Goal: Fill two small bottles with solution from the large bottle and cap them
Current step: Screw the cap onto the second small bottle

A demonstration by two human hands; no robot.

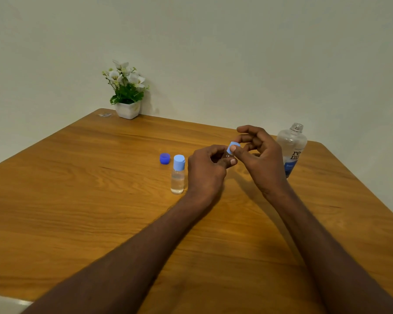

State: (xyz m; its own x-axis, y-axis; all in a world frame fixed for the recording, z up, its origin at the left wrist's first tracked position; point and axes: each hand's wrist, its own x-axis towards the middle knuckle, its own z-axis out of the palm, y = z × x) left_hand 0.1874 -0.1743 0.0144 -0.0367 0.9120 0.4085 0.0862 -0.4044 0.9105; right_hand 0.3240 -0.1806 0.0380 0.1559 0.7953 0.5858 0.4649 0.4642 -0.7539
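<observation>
Here right hand [258, 152] pinches light-blue cap [233, 147]; left hand [205, 168] grips small bottle [227, 157].

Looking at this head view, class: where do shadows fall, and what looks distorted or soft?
Head view: soft shadow right of the flower pot on the wall; faint shadows under the hands on the table; wide-angle lens bends the table edges; forearms near the camera look soft.

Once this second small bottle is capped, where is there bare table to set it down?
Bare wood lies left of the dark blue cap, and between the capped small bottle and the flower pot. It is crowded where the left hand and right hand meet, beside the large bottle.
</observation>
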